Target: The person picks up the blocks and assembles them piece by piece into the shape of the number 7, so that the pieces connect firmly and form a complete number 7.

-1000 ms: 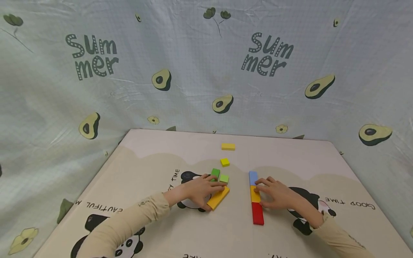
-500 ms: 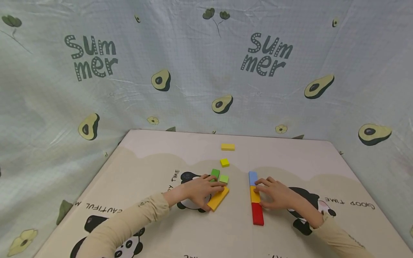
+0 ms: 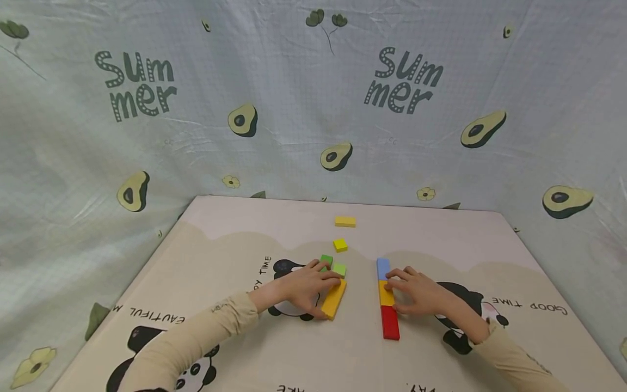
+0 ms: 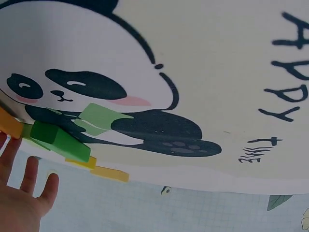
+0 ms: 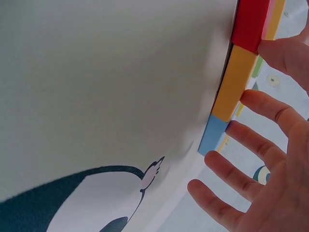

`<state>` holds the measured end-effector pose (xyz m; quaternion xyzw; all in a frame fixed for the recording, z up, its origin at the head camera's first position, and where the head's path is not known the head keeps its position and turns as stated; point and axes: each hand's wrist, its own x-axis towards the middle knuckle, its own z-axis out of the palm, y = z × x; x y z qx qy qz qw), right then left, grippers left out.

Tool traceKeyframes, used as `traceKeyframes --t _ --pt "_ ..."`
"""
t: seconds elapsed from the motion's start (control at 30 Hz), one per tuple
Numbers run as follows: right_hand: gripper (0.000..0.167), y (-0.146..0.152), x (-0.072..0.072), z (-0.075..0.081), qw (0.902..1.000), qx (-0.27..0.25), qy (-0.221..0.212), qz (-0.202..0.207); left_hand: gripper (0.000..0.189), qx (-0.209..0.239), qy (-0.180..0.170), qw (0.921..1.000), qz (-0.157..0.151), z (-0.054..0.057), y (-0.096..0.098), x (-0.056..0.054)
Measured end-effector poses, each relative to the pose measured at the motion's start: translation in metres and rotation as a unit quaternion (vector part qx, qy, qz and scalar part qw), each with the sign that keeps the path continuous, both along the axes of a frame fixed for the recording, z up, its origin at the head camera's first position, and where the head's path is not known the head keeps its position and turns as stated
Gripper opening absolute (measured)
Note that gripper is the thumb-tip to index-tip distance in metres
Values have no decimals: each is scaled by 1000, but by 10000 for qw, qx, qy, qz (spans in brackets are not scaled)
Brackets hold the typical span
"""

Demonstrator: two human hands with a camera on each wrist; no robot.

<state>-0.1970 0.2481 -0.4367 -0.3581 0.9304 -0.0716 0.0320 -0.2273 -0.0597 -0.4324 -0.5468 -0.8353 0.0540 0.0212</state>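
In the head view my left hand point(image 3: 305, 287) has its thumb at the near end of a long orange block point(image 3: 334, 300) and a finger at the far end, pinching it on the table. A dark green block point(image 3: 326, 259) and a light green block point(image 3: 339, 269) sit just beyond these fingers. My right hand point(image 3: 416, 292) rests its fingertips along a straight row: a blue block point(image 3: 383, 268), an orange block point(image 3: 386, 294) and a red block point(image 3: 390, 323), end to end. The right wrist view shows those fingers point(image 5: 263, 145) spread, the thumb by the red-orange joint.
A small yellow block point(image 3: 340, 245) and a longer pale yellow block point(image 3: 345, 221) lie farther back. Panda drawings and lettering cover the tabletop point(image 3: 274, 356). Behind the table's far edge hangs a patterned curtain point(image 3: 284, 71).
The long orange block under my left hand has turned, so it lies more nearly parallel to the right-hand row. My right hand and its row stay put.
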Motion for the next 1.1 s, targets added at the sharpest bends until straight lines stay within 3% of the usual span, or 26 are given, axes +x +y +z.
traceKeyframes --t 0.53,0.77,1.0,1.1 --pt "33 -1 1 2 9999 46 -71 -136 73 197 556 9982 83 11 24 -13" --pt "34 -1 1 1 9997 14 -112 -199 75 134 437 9981 408 13 37 -24" --pt "33 -1 0 0 9997 13 -101 -238 74 186 731 9963 418 15 48 -34" --pt "33 -1 0 0 9996 14 -142 -242 74 168 668 9961 547 16 53 -37"
